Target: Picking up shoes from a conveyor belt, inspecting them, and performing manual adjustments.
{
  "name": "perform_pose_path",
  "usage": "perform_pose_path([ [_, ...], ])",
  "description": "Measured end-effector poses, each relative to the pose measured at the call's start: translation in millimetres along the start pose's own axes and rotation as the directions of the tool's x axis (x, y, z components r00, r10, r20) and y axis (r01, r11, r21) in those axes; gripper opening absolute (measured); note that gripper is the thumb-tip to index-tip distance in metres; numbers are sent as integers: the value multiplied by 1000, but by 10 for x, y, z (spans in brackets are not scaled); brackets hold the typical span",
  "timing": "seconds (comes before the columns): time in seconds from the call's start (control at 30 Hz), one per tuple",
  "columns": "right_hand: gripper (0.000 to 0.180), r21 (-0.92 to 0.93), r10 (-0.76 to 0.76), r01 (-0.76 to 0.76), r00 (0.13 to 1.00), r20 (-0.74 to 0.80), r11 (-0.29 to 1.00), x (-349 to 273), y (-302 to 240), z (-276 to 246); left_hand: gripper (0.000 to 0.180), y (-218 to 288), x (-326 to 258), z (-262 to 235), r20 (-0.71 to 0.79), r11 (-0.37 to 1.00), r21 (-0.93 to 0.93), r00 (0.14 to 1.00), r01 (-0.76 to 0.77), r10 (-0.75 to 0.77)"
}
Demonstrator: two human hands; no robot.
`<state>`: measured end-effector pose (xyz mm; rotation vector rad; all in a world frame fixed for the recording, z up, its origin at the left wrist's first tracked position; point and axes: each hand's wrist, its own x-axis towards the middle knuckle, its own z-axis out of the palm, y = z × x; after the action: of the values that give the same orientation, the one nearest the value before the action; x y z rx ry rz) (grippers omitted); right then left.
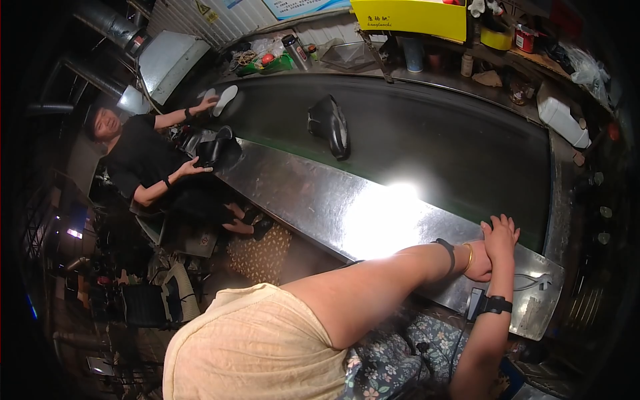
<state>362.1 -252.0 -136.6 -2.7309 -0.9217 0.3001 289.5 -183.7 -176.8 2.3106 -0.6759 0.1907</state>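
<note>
My left hand (477, 264), with a gold bracelet and a black band at its wrist, rests above the right end of the metal ledge (293, 183). Its fingers are hidden behind my right wrist. My right hand (500, 235) lies against it, fingers stretched toward the edge of the dark conveyor belt (427, 133), holding nothing. Beside my right wrist, a pair of metal pincers (532, 282) lies on the ledge. Farther off, a black boot (329, 128) lies on the belt, well away from both hands.
At the left sits a co-worker (143, 153), one hand by a pale shoe sole (227, 99), the other by black footwear (215, 148). A yellow box (410, 23), a thermos (295, 52) and a white jug (563, 120) line the far side. A metal hood (172, 67) stands beyond the co-worker.
</note>
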Motion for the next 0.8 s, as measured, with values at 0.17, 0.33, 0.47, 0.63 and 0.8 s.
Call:
perform_pose_path([
  [0.17, 42, 16, -15, 15, 1000, -10, 1000, 14, -22, -86, 40, -50, 50, 22, -94, 998, 5, 994, -63, 63],
  [0.33, 43, 30, -113, 114, 993, -42, 993, -69, -136, -172, 47, -181, -39, 295, 5, 999, -45, 1000, 2, -2],
  [0.47, 44, 25, -72, 73, 997, -39, 997, -62, -83, -2, 53, -42, -33, 203, -272, 971, 190, 943, -143, 192],
  [0.63, 45, 64, -126, 127, 992, -28, 990, -149, -126, -96, 53, -123, -38, 249, -27, 988, -143, 998, -52, 49],
  [0.8, 46, 38, -97, 96, 995, 21, 995, -71, -95, -108, 59, -36, -7, 37, 33, 1000, 16, 999, -16, 15],
])
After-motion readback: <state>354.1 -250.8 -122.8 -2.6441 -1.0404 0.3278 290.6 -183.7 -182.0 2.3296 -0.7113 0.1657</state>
